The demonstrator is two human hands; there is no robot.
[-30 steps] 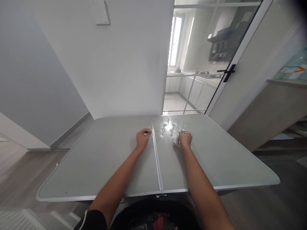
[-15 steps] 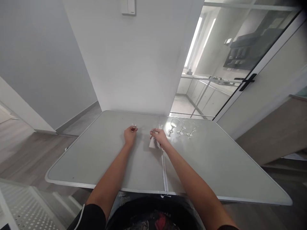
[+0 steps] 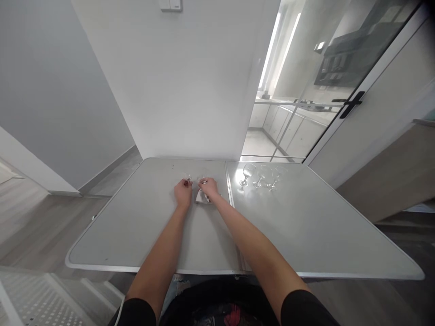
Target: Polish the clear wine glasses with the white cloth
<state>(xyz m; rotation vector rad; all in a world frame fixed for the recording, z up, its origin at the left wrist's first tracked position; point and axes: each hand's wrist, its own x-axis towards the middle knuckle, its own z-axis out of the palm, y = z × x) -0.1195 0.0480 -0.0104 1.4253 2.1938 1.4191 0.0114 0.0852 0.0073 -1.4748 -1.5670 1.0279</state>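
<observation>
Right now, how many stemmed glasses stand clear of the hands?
3, in a row right of the tabletop seam: the left glass nearest it, the middle glass, the right glass farthest. More may be hidden at the left hand and right hand.

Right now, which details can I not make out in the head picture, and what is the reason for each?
Head view: the exact contact between the left hand and the nearby glass; the hand hides it.
Head view: the part of the cloth under the right hand; that hand covers it.
Head view: the top of the white wall fitting; the upper edge cuts it off.
Head view: the mark on this fitting; too small.
</observation>
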